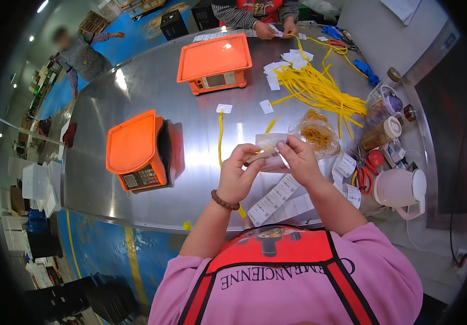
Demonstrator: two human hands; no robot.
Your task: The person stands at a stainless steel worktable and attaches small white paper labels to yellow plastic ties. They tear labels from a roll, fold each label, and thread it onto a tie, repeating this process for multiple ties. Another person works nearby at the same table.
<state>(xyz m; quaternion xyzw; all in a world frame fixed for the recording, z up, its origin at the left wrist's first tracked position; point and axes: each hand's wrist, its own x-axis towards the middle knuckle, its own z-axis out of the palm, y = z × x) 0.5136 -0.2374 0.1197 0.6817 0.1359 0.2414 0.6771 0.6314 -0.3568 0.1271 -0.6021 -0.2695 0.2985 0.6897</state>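
Observation:
Over the steel table, my left hand (238, 170) and my right hand (301, 160) pinch a white sticker label (268, 141) between fingers and thumbs. Beneath my hands, a label strip (275, 199) with printed stickers runs toward the table's near edge. A yellow strap (270, 127) shows just past my fingers; how it lies under them is hidden. Left of them, another yellow strap (221, 135) with a white label (224, 109) at its end lies flat. Farther right spreads a pile of yellow straps (325, 89) with white labels at its far end.
Two orange scales (214, 57) (133, 146) stand on the table (90, 179). At right are a bag of rubber bands (316, 132), red-handled scissors (364, 176), jars (382, 132) and a pink kettle (398, 188). Across the table, a co-worker's hands (275, 30) hold a label; another person (84, 57) stands far left.

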